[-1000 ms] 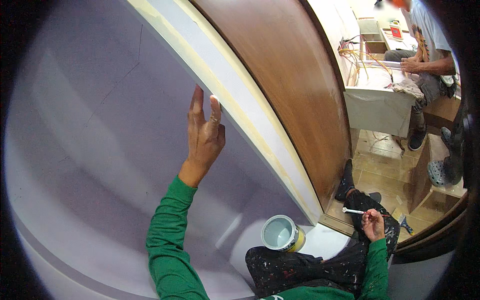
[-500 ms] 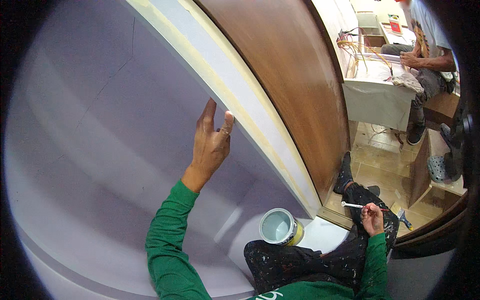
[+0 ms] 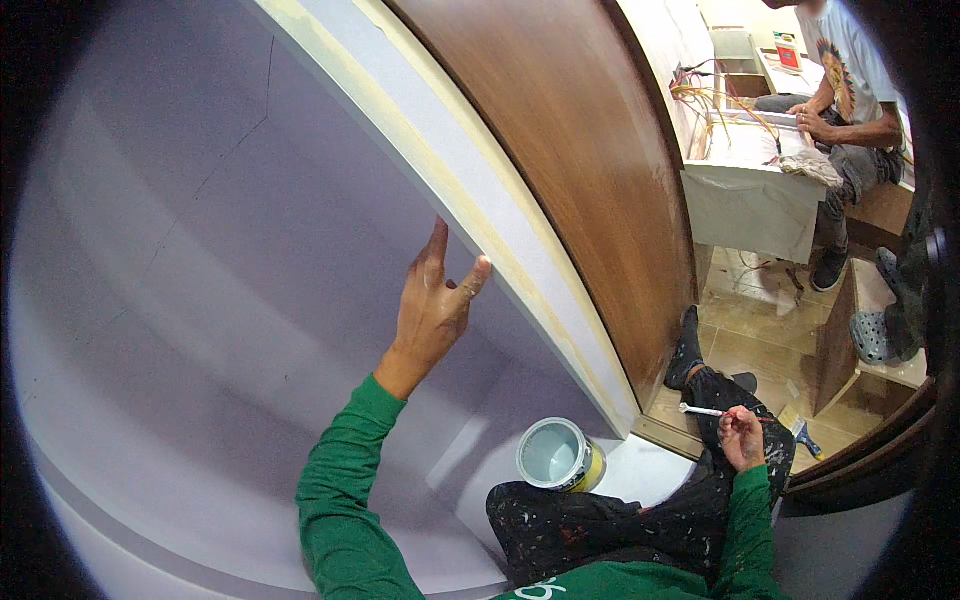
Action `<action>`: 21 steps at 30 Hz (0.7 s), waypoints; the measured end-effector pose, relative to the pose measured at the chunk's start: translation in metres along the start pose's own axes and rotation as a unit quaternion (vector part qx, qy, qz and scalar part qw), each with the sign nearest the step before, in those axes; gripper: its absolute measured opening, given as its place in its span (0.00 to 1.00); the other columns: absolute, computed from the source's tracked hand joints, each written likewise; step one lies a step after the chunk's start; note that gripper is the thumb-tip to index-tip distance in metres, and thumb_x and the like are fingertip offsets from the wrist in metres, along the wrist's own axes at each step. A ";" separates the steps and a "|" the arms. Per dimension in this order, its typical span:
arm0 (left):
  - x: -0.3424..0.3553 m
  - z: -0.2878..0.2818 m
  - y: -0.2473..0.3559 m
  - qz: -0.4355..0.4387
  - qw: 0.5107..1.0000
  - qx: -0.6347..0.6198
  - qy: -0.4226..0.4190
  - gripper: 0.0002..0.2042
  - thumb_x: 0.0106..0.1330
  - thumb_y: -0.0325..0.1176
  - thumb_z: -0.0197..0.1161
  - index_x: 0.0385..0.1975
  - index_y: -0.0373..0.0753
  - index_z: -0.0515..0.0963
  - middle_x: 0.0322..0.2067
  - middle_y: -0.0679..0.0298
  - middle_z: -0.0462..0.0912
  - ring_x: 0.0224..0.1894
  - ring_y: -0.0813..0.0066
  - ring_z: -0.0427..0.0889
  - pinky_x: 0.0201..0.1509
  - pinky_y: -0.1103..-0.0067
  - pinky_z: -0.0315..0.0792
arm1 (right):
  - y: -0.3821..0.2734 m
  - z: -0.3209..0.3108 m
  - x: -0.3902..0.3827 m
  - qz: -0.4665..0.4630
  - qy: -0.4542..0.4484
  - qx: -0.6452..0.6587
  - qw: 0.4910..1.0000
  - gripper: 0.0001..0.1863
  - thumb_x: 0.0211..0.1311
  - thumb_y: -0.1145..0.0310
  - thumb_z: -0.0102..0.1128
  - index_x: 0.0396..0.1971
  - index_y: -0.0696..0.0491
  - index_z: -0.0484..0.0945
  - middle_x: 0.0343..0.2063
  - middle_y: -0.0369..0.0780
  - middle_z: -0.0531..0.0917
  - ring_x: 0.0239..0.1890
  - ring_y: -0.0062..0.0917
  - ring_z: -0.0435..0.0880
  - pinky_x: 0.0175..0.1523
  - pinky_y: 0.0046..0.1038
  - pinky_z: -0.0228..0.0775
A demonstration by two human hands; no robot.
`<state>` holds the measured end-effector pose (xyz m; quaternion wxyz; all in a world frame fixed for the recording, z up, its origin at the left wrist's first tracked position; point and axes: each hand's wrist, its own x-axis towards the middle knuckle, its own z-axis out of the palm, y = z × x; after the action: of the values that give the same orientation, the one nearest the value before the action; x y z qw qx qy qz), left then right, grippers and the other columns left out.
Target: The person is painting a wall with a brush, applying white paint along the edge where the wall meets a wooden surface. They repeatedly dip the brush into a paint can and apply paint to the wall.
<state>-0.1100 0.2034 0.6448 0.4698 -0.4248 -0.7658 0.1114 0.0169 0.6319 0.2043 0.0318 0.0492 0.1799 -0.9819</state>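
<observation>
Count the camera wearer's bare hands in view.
2: the left hand at the edge of the long white-and-cream panel, the right hand gripping a slender white-and-red tool. Neither is hidden.

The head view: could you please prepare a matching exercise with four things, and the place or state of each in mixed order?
Column one
1. left hand
2. right hand
3. pail
4. blue-handled brush

Column two
A. open on top, partly yellow outside
B. lying on the floor
C. at the edge of the pale panel
D. holding a slim tool

Right pairs: 1-C, 2-D, 3-A, 4-B
</observation>
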 end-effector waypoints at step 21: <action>-0.232 0.045 0.144 -0.563 0.816 -0.049 0.122 0.35 0.64 0.26 0.62 0.72 0.32 0.57 0.71 0.43 0.59 0.73 0.47 0.60 0.75 0.58 0.58 | -0.028 0.082 0.006 -0.010 -0.085 0.017 0.996 0.12 0.65 0.66 0.62 0.43 0.57 0.83 0.34 0.41 0.85 0.34 0.26 0.82 0.39 0.26 0.75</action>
<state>-0.0225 0.1269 0.3936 0.5186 0.0482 -0.8120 -0.2633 0.0019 0.6288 0.2895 0.0364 -0.0352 0.1605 -0.9857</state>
